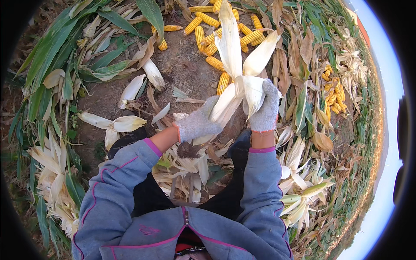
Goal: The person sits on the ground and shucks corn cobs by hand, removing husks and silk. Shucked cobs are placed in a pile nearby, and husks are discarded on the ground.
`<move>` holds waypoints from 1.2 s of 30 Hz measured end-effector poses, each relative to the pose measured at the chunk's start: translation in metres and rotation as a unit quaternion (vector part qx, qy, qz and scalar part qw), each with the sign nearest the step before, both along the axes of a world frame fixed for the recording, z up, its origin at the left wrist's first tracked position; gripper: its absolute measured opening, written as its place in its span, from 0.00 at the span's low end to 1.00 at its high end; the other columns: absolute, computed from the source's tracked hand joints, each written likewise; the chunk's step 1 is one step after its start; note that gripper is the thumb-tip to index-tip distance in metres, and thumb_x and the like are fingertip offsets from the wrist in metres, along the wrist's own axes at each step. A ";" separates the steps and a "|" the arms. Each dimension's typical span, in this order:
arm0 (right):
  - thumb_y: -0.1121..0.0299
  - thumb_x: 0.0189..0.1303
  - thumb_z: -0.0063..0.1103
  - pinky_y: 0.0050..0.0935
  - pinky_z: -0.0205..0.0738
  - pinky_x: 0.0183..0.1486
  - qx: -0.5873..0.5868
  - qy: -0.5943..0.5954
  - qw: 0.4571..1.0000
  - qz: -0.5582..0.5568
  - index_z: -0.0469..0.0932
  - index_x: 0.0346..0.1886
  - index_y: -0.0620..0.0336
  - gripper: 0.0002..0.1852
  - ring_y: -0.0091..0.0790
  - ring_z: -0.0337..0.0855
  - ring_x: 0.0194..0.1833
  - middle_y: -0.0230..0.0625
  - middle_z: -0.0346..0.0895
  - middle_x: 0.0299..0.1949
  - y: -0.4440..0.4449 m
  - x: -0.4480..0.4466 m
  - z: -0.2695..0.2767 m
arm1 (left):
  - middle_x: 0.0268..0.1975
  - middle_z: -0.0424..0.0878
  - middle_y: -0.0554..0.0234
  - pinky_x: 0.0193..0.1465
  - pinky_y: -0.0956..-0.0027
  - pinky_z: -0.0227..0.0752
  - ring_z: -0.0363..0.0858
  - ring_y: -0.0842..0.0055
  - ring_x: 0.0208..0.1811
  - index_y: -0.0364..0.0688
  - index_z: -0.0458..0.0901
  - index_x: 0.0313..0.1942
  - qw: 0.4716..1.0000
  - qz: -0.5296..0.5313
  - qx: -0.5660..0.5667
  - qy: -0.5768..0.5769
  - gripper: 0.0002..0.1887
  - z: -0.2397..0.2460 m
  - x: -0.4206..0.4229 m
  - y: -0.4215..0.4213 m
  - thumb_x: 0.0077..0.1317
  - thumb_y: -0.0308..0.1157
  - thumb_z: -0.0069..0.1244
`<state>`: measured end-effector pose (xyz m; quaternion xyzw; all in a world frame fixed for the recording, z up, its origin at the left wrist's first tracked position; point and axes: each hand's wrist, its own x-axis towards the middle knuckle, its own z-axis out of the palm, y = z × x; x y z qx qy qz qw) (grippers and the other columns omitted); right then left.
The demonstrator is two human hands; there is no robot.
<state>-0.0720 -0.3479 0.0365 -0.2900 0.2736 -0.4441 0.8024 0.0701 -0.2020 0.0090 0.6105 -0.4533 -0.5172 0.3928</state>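
Observation:
My left hand (201, 123), in a grey knitted glove with an orange cuff, grips the lower part of a pale corn husk (224, 107) in front of me. Its leaves spread upward and outward; whether a cob is inside cannot be told. My right hand (265, 107), gloved alike, is closed on a husk leaf (254, 92) at the right side of the same husk. Just beyond the hands, husked yellow corn cobs (213, 40) lie in a loose pile on bare soil. One cob (223, 83) lies close behind the husk.
Green corn leaves (48, 65) and stalks are heaped at the left. Opened empty husks (113, 125) lie on the soil near my left forearm. Dry stalks (292, 61) and husks (299, 195) line the right side, with another cob pile (334, 94) farther right. More husks (191, 165) lie between my legs.

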 end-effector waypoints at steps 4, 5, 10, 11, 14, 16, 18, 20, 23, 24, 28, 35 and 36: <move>0.69 0.65 0.51 0.26 0.77 0.42 -0.106 0.030 0.994 -0.016 0.75 0.49 0.62 0.12 0.30 0.79 0.41 0.38 0.79 0.43 -0.039 -0.029 0.009 | 0.60 0.71 0.43 0.66 0.67 0.62 0.70 0.64 0.63 0.38 0.56 0.68 0.997 -0.066 -0.037 0.017 0.40 -0.002 -0.014 0.011 0.56 0.35 0.55; 0.68 0.67 0.51 0.24 0.77 0.39 -0.178 0.093 0.980 -0.012 0.75 0.49 0.62 0.11 0.29 0.79 0.40 0.39 0.79 0.42 -0.042 -0.032 0.010 | 0.60 0.71 0.43 0.67 0.67 0.61 0.70 0.64 0.63 0.38 0.56 0.68 0.994 -0.079 -0.060 0.044 0.39 -0.002 -0.015 0.012 0.56 0.35 0.55; 0.58 0.70 0.52 0.26 0.78 0.35 0.011 -0.006 1.000 0.028 0.74 0.51 0.61 0.17 0.33 0.81 0.38 0.42 0.80 0.44 -0.016 -0.016 0.010 | 0.61 0.70 0.57 0.65 0.71 0.62 0.69 0.75 0.60 0.36 0.57 0.69 0.963 0.051 -0.011 0.264 0.40 -0.004 -0.006 0.010 0.58 0.38 0.56; 0.59 0.70 0.52 0.27 0.78 0.35 0.007 0.016 0.996 0.083 0.75 0.51 0.62 0.16 0.34 0.81 0.39 0.42 0.80 0.45 -0.010 -0.008 0.011 | 0.60 0.71 0.58 0.63 0.72 0.64 0.71 0.76 0.59 0.37 0.58 0.68 0.951 0.087 -0.004 0.296 0.38 -0.004 -0.002 0.008 0.60 0.36 0.56; 0.58 0.70 0.51 0.31 0.73 0.52 -0.165 0.374 0.907 0.103 0.71 0.58 0.65 0.22 0.35 0.78 0.51 0.44 0.78 0.51 0.018 0.021 0.000 | 0.58 0.75 0.62 0.58 0.74 0.71 0.74 0.78 0.55 0.38 0.62 0.67 0.907 0.184 0.008 0.378 0.30 -0.005 0.007 0.000 0.66 0.31 0.54; 0.56 0.70 0.49 0.30 0.65 0.61 -0.210 0.428 0.868 0.141 0.67 0.63 0.67 0.27 0.35 0.74 0.57 0.46 0.74 0.57 0.033 0.033 -0.011 | 0.58 0.75 0.62 0.59 0.74 0.70 0.74 0.78 0.56 0.39 0.63 0.66 0.900 0.217 -0.009 0.379 0.29 -0.004 0.011 -0.002 0.67 0.32 0.53; 0.54 0.71 0.48 0.31 0.61 0.64 -0.187 0.386 0.884 0.183 0.63 0.67 0.65 0.29 0.33 0.67 0.62 0.41 0.67 0.63 0.044 0.039 -0.021 | 0.59 0.75 0.60 0.60 0.73 0.69 0.73 0.78 0.57 0.38 0.64 0.66 0.921 0.227 -0.022 0.315 0.28 -0.003 0.013 -0.003 0.68 0.33 0.50; 0.52 0.70 0.47 0.31 0.60 0.65 -0.131 0.378 0.898 0.186 0.60 0.68 0.67 0.32 0.36 0.68 0.63 0.46 0.66 0.64 0.047 0.042 -0.026 | 0.59 0.75 0.58 0.62 0.71 0.68 0.72 0.76 0.59 0.36 0.63 0.66 0.959 0.215 -0.024 0.182 0.26 -0.001 0.015 -0.002 0.71 0.34 0.46; 0.60 0.64 0.58 0.32 0.67 0.60 -0.069 0.339 0.917 0.198 0.63 0.65 0.68 0.31 0.36 0.73 0.57 0.45 0.71 0.59 0.050 0.044 -0.025 | 0.57 0.77 0.51 0.61 0.66 0.69 0.75 0.69 0.58 0.35 0.65 0.65 0.977 0.186 -0.103 0.011 0.23 0.001 0.016 0.001 0.72 0.34 0.42; 0.63 0.62 0.61 0.31 0.69 0.58 -0.091 0.355 0.907 0.207 0.65 0.63 0.68 0.30 0.35 0.74 0.56 0.44 0.72 0.57 0.051 0.044 -0.023 | 0.56 0.78 0.48 0.60 0.64 0.70 0.77 0.66 0.56 0.35 0.66 0.64 0.973 0.176 -0.142 -0.040 0.23 0.001 0.017 0.002 0.71 0.34 0.41; 0.72 0.55 0.66 0.32 0.73 0.54 -0.061 0.281 0.927 0.239 0.67 0.61 0.65 0.30 0.33 0.77 0.51 0.38 0.75 0.53 0.057 0.046 -0.016 | 0.47 0.81 0.41 0.51 0.57 0.74 0.81 0.53 0.48 0.39 0.71 0.58 0.959 0.123 -0.068 -0.247 0.19 -0.001 0.025 0.003 0.69 0.31 0.41; 0.74 0.55 0.63 0.34 0.73 0.56 0.034 0.199 0.948 0.246 0.61 0.67 0.61 0.35 0.35 0.76 0.54 0.38 0.72 0.55 0.051 0.042 -0.018 | 0.44 0.82 0.43 0.47 0.55 0.75 0.81 0.50 0.45 0.37 0.76 0.53 0.940 0.113 -0.128 -0.296 0.16 0.001 0.040 -0.001 0.69 0.34 0.43; 0.73 0.55 0.64 0.34 0.73 0.57 0.021 0.208 0.949 0.234 0.60 0.68 0.61 0.36 0.35 0.75 0.55 0.39 0.72 0.56 0.052 0.042 -0.019 | 0.45 0.82 0.43 0.47 0.55 0.75 0.81 0.50 0.45 0.36 0.76 0.52 0.940 0.117 -0.155 -0.280 0.16 0.001 0.040 -0.001 0.69 0.34 0.43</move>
